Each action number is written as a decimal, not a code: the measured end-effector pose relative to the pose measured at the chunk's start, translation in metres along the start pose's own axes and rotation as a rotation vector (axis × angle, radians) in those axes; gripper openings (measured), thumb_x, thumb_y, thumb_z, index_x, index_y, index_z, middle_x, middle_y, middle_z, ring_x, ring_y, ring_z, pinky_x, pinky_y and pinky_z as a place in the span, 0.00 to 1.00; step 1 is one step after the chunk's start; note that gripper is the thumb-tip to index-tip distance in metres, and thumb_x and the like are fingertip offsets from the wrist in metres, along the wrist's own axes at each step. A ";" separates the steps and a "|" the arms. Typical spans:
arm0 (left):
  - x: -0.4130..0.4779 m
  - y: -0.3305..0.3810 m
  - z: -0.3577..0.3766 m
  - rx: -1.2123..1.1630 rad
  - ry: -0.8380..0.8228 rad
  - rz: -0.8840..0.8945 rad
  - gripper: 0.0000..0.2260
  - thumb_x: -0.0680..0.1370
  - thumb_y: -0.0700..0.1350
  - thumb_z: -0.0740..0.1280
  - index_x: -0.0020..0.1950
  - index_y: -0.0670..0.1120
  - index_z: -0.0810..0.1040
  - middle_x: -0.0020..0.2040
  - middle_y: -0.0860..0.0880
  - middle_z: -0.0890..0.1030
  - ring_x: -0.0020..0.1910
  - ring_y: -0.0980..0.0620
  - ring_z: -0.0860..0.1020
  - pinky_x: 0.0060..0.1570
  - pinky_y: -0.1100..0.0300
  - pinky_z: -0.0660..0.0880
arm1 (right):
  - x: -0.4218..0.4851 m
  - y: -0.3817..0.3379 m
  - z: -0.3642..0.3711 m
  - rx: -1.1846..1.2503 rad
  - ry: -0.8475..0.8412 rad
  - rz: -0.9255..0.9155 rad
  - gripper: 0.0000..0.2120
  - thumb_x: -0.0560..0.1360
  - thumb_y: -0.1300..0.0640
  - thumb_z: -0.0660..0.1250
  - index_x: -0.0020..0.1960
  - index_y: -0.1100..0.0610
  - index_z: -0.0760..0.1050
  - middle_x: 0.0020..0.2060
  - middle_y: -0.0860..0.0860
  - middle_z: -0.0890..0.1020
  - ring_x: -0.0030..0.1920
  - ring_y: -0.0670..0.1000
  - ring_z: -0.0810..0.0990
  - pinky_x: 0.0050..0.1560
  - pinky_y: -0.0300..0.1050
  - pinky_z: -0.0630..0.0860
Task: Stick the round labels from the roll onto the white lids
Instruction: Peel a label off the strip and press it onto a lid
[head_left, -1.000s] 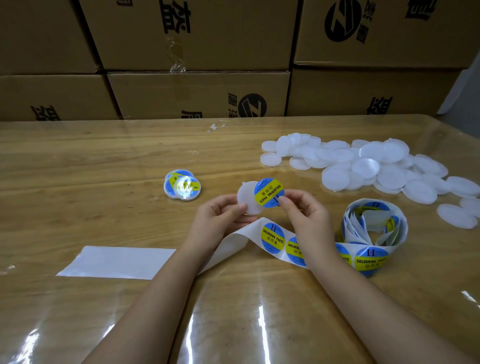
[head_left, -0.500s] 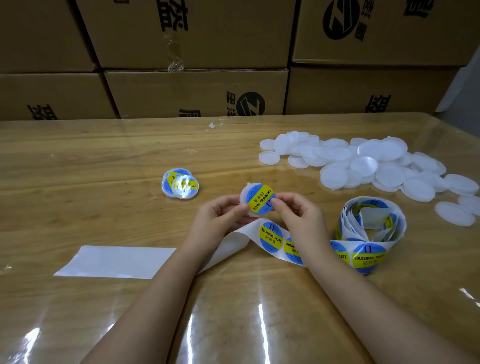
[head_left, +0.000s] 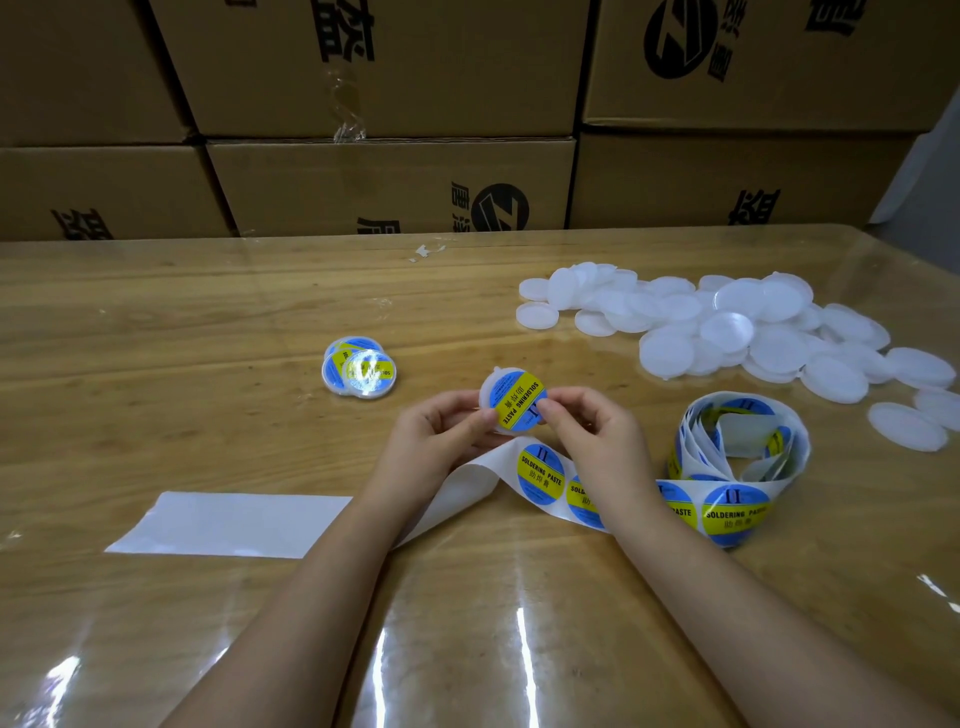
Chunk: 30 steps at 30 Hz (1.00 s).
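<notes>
— Your lid (head_left: 484, 395) is up off the table, held between both hands just in front of you, face toward you. The round blue and yellow label (head_left: 519, 402) lies on it, its yellow band slanted, with a sliver of white rim showing at the upper left.

— Your left hand (head_left: 441, 441) has its fingers curled behind the lid and its thumb on the lower left edge, so it grips the lid firmly.

— Your right hand (head_left: 592, 439) pinches the lid's right side, thumb tip pressed on the edge of the label, the other fingers curled in behind.

— Just beneath your hands runs the strip of labels (head_left: 540, 475). It passes under your right wrist and ends at the loose roll (head_left: 735, 512) lying on the table to your right.

— On the other side the strip goes under your left forearm and carries on as bare white backing paper (head_left: 234, 525), flat on the table to your left.

— Beyond your left hand sit two finished lids (head_left: 358, 371), labelled and overlapping each other.

— Beyond the roll, to your far right, you have the heap of plain white lids (head_left: 727, 332), some stacked, a few lying apart near the table's edge.

— All of it rests on your wooden table (head_left: 208, 322) with its shiny clear cover. Brown cardboard boxes (head_left: 395, 182) stand stacked along the far side.
</notes>
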<state>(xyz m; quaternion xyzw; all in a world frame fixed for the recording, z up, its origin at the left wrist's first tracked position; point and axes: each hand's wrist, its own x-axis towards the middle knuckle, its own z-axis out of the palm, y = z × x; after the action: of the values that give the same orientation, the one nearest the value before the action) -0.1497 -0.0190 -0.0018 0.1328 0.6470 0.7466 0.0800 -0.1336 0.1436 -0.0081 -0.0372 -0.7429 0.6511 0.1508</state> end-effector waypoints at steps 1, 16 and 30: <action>0.000 0.000 0.000 -0.001 0.000 0.001 0.07 0.77 0.38 0.65 0.53 0.42 0.80 0.45 0.44 0.85 0.45 0.48 0.84 0.43 0.62 0.79 | 0.000 0.000 0.000 -0.003 0.000 -0.003 0.06 0.75 0.57 0.68 0.42 0.47 0.80 0.38 0.47 0.84 0.38 0.43 0.79 0.38 0.33 0.75; -0.003 0.000 0.004 0.025 0.001 0.057 0.07 0.77 0.37 0.65 0.54 0.40 0.80 0.46 0.44 0.85 0.46 0.48 0.84 0.44 0.63 0.77 | 0.000 0.005 0.001 -0.095 0.025 -0.034 0.06 0.74 0.55 0.70 0.40 0.45 0.78 0.34 0.43 0.82 0.34 0.39 0.77 0.35 0.31 0.73; -0.005 0.000 0.006 0.184 -0.016 0.149 0.11 0.75 0.43 0.68 0.51 0.58 0.84 0.48 0.52 0.85 0.49 0.53 0.83 0.49 0.62 0.77 | 0.003 0.009 0.002 -0.204 0.070 -0.107 0.06 0.74 0.56 0.70 0.40 0.49 0.77 0.29 0.42 0.78 0.32 0.41 0.75 0.34 0.34 0.72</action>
<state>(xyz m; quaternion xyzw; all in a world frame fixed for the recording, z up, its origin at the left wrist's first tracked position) -0.1433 -0.0146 -0.0013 0.1933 0.7004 0.6869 0.0170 -0.1380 0.1433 -0.0166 -0.0355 -0.8005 0.5615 0.2065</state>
